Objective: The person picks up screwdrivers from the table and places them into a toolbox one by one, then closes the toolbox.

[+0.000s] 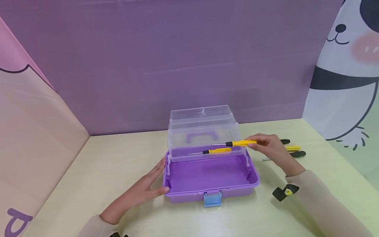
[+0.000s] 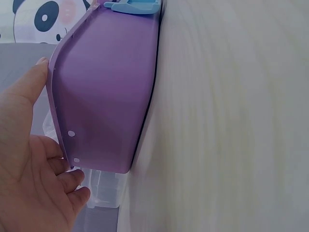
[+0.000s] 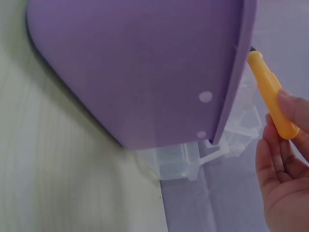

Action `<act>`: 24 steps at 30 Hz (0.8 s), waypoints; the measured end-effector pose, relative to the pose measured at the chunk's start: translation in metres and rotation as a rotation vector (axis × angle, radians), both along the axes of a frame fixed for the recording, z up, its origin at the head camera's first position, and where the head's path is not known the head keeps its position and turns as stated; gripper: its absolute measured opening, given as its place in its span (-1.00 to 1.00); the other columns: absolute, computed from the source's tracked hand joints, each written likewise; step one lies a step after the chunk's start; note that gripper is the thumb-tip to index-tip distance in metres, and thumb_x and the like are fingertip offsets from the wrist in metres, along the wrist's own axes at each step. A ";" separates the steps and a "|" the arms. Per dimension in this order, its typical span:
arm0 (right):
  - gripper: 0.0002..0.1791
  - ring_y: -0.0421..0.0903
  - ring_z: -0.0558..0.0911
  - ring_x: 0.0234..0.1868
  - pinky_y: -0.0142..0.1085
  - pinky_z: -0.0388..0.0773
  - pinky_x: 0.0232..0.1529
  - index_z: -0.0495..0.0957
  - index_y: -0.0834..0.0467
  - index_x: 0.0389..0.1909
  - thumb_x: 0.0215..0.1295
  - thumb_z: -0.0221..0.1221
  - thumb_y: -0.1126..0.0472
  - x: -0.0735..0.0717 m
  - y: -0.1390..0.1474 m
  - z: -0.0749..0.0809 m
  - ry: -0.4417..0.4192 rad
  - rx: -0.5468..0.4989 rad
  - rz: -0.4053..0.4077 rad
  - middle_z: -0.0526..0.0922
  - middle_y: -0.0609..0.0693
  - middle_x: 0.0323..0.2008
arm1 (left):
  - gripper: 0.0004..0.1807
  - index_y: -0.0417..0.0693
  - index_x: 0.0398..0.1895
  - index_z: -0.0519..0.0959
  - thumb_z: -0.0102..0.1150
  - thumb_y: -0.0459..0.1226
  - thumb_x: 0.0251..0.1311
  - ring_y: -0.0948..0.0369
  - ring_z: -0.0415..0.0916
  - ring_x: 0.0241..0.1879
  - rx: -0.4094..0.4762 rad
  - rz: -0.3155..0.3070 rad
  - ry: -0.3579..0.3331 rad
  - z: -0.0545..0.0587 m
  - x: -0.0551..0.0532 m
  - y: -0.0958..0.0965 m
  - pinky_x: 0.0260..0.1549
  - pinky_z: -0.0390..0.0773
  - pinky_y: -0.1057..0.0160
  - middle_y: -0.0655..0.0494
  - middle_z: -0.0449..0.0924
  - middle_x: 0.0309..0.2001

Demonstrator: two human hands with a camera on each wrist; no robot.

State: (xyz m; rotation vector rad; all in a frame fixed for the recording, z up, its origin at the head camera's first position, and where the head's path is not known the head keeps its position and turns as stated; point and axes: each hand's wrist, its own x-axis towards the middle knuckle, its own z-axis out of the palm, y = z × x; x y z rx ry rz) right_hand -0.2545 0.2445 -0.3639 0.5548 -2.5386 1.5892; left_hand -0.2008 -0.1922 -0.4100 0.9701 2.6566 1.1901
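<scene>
A purple toolbox (image 1: 211,191) stands on the table with its clear lid (image 1: 204,115) raised at the back. My right hand (image 1: 267,146) pinches the yellow handle end of a screwdriver (image 1: 241,143), holding it level over the box's right rear side, its shaft pointing left. Another yellow-handled screwdriver (image 1: 219,150) lies in the clear tray (image 1: 180,158) along the back of the box. My left hand (image 1: 148,186) rests against the box's left rim, thumb at the front corner and fingers spread along the side. In the left wrist view those fingers (image 2: 70,181) touch the rim's edge.
Right of the box, partly behind my right hand, lie several tools: a black-handled one (image 1: 297,154) with a metal shaft, a yellow one (image 1: 293,148) and another black handle (image 1: 285,141). A blue latch (image 1: 212,199) hangs at the box's front. A purple backdrop (image 1: 189,65) rises behind the table.
</scene>
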 end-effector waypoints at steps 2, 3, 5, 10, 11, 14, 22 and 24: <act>-0.67 -0.09 0.56 -0.29 -0.38 0.60 -0.27 0.60 0.32 -0.04 0.26 0.22 0.19 0.000 -0.001 0.000 0.002 0.008 -0.005 0.64 -0.16 -0.23 | -0.07 0.03 0.51 -0.21 0.17 -0.12 0.24 -0.13 -0.23 0.44 -0.006 0.002 -0.002 0.000 0.000 0.000 0.27 0.04 -0.24 0.13 -0.35 0.51; -0.67 -0.07 0.56 -0.29 -0.37 0.60 -0.27 0.60 0.30 -0.05 0.26 0.22 0.18 -0.001 -0.002 0.000 0.002 0.016 -0.009 0.64 -0.14 -0.22 | -0.06 0.03 0.51 -0.21 0.17 -0.11 0.24 -0.14 -0.23 0.44 -0.009 0.004 -0.002 0.001 0.001 0.001 0.26 0.04 -0.25 0.12 -0.35 0.51; -0.67 -0.01 0.57 -0.28 -0.35 0.61 -0.27 0.61 0.27 -0.05 0.25 0.23 0.16 -0.001 -0.003 -0.001 0.003 0.025 -0.020 0.65 -0.11 -0.21 | -0.06 0.02 0.51 -0.21 0.17 -0.11 0.24 -0.16 -0.22 0.43 -0.018 0.007 0.004 0.001 0.001 0.000 0.25 0.05 -0.27 0.09 -0.34 0.51; -0.66 0.11 0.56 -0.23 -0.32 0.62 -0.22 0.62 0.25 -0.04 0.24 0.24 0.14 -0.003 -0.006 0.000 -0.025 0.032 -0.025 0.64 -0.01 -0.17 | -0.06 -0.01 0.50 -0.20 0.17 -0.11 0.23 -0.18 -0.21 0.43 -0.022 0.004 0.019 0.001 0.001 0.000 0.25 0.06 -0.27 0.04 -0.33 0.51; -0.66 0.12 0.56 -0.22 -0.33 0.62 -0.21 0.62 0.25 -0.04 0.24 0.24 0.13 -0.004 -0.007 0.001 -0.031 0.035 -0.023 0.64 0.01 -0.16 | -0.06 -0.01 0.50 -0.20 0.17 -0.11 0.23 -0.18 -0.21 0.43 -0.023 0.004 0.020 0.001 0.001 0.000 0.25 0.06 -0.27 0.04 -0.33 0.51; -0.65 0.17 0.55 -0.19 -0.34 0.61 -0.20 0.61 0.25 -0.03 0.24 0.23 0.12 -0.005 -0.008 0.003 -0.046 0.047 -0.011 0.63 0.04 -0.14 | -0.06 0.00 0.50 -0.20 0.17 -0.11 0.23 -0.18 -0.22 0.43 -0.024 0.004 0.019 0.000 0.001 0.000 0.25 0.06 -0.27 0.05 -0.33 0.50; -0.64 0.14 0.53 -0.25 -0.35 0.56 -0.34 0.62 0.23 -0.03 0.24 0.24 0.10 -0.007 -0.013 0.007 -0.051 0.079 -0.007 0.63 0.06 -0.14 | -0.05 -0.03 0.50 -0.22 0.17 -0.11 0.23 -0.19 -0.21 0.42 -0.031 0.002 0.022 0.001 0.000 0.001 0.25 0.07 -0.27 0.01 -0.34 0.50; -0.65 0.10 0.52 -0.30 -0.38 0.51 -0.40 0.62 0.23 -0.04 0.23 0.24 0.12 -0.008 -0.014 0.008 -0.046 0.076 -0.003 0.63 0.07 -0.15 | -0.05 -0.03 0.50 -0.22 0.17 -0.11 0.23 -0.20 -0.21 0.42 -0.030 0.003 0.018 0.001 0.001 0.001 0.24 0.08 -0.28 0.00 -0.34 0.50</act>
